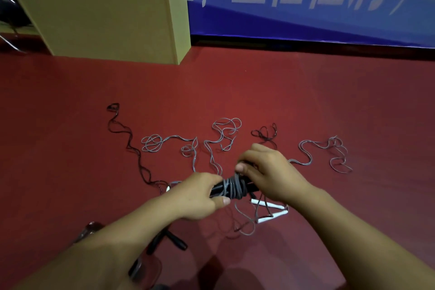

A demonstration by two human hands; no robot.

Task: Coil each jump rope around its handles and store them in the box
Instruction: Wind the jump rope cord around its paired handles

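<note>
A pair of black handles [231, 188] with grey rope wound round the middle is held above the red floor. My left hand [197, 195] grips the handles' near end. At the far end, my right hand [268, 172] curls round the bundle and rope. The rope's loose grey tail [244, 223] hangs under the bundle. A tan cardboard box [106, 12] stands at the back left. Several uncoiled ropes lie on the floor: a black rope [127, 139], a grey rope [221, 139], another grey rope [329, 153].
White handles [270, 211] lie on the floor under my right wrist. Black handles [169, 240] lie below my left forearm. A blue banner [329, 7] with white characters lines the wall behind. Chair legs [9, 40] show at the far left.
</note>
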